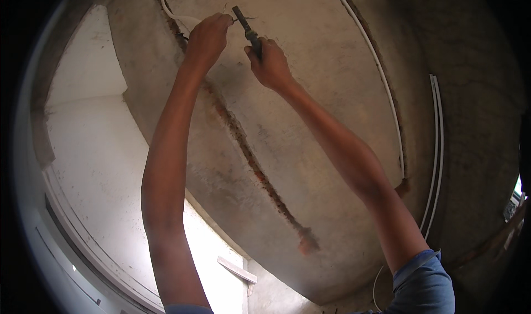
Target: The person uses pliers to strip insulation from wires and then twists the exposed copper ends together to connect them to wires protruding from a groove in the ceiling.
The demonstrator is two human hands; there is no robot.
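Note:
Both my arms are raised against a grey plastered surface with a chased groove (244, 145). At the upper end of that groove, my left hand (208, 42) is closed on a thin wire (235, 20), beside a bent white conduit (182, 17); its fingertips are small and partly hidden. Just to the right, my right hand (270, 62) grips a dark, narrow hand tool (248, 31), its tip pointing up near the wire and apart from my left hand.
A long white conduit (378, 65) runs in another groove at the right, with two loose white pipes (436, 126) beyond it. A white-walled opening (88, 120) lies at the left, and a short board (235, 268) shows low in the middle. A small bright opening (515, 189) is at the far right.

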